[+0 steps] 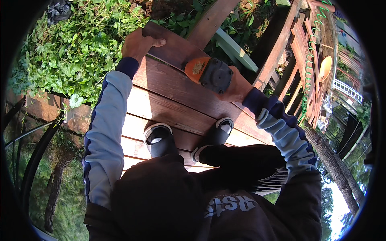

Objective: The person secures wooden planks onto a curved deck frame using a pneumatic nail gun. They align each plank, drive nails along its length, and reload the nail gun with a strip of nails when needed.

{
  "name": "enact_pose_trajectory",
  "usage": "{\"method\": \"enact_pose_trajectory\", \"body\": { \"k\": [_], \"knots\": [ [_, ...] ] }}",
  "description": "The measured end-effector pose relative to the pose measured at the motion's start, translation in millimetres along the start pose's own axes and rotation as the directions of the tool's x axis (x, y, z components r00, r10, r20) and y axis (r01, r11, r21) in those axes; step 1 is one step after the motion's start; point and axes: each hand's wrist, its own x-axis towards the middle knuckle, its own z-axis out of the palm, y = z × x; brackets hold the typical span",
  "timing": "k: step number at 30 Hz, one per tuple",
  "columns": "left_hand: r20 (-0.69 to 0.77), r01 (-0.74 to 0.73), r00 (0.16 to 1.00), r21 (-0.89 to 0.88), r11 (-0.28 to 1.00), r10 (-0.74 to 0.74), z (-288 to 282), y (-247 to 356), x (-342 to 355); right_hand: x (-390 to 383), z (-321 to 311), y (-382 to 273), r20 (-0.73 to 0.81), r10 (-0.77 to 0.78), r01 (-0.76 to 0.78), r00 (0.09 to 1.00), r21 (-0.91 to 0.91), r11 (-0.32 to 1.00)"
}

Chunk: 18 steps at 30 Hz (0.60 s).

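My left hand (136,47) grips the left end of a dark wooden board (175,48) at the far edge of a reddish plank deck (173,100), its thumb lying on the board's top face. My right hand (237,88) is closed on an orange and black power tool (207,74), probably a nailer, which is over that board's right part; its underside is hidden. Both of my shoes stand on the deck planks below, one dark shoe (159,140) nearer the left, the other (221,132) to the right.
Leafy plants (68,48) and a black bag (59,12) lie beyond the left edge. A post (205,24) and green board (233,48) are ahead. Rightward are timbers (297,48), a green coiled hose (309,76), a ladder (348,90), a tree trunk (333,160) and another person's hand (315,6).
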Motion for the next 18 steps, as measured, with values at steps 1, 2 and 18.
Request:
{"method": "enact_pose_trajectory", "body": {
  "k": [1, 2, 18],
  "knots": [
    [0.001, -0.008, 1.000, -0.023, 1.000, 0.008, -1, -1, 0, 1, -3, 3, -0.035, -0.023, 0.024, 0.999, 0.030, 0.999],
    [0.001, 0.019, 1.000, -0.001, 1.000, -0.019, -1, -1, 2, 0, -6, 6, -0.069, -0.069, 0.074, 0.995, 0.065, 0.995],
    [0.001, 0.037, 0.999, 0.008, 0.999, -0.037, -7, 11, -4, -27, -6, 44, -0.016, -0.130, 0.131, 0.991, 0.065, 0.989]
  ]
}}
